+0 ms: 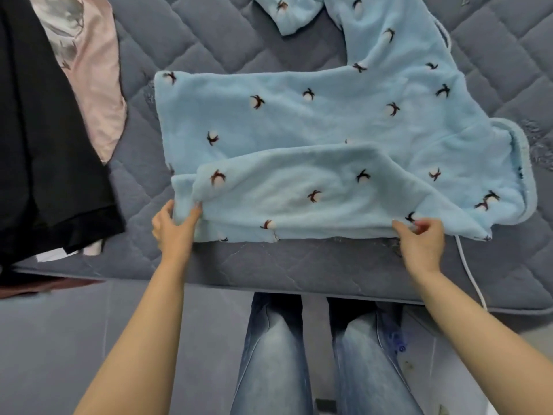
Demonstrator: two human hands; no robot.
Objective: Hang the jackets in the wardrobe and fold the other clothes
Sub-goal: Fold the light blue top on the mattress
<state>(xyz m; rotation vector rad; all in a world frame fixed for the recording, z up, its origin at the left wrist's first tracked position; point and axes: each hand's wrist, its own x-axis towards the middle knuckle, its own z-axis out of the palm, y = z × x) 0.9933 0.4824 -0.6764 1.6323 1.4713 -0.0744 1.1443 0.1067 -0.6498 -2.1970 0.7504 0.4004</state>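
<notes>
Grey quilted bedding (209, 49) is serving as the work surface, seen from above with the person's jeans (272, 348) at its near edge. All places below are being given relative to the blue fleece garment (314, 115), which is being folded and is lying spread across the middle of the bed.

Left of the garment, a black garment (45, 145) is lying draped over the bed edge, and a pink printed piece (92, 73) is lying partly under it. Both are well apart from the fleece and are not being touched.

At the garment's near-left corner, the left hand (175, 232) is pinching the fabric, thumb on the outer side and fingers curled over the top layer. A flap (299, 181) is already lying doubled over along the near edge.

The garment's long axis is running left to right, roughly parallel to the bed edge, and the bulk is lying away from both grips, toward the far side. A fold carried away from the person is judged likely, both hands being equally near.

At the near-right edge, the right hand (422, 244) is pinching the hem between thumb and fingertips.

Right of that hand, a white cord (471, 275) is trailing off the bed edge; a snag is judged possible. Beyond the garment's far side, a separate-looking blue fleece part (293, 13) is lying; whether it is joined cannot be told.
</notes>
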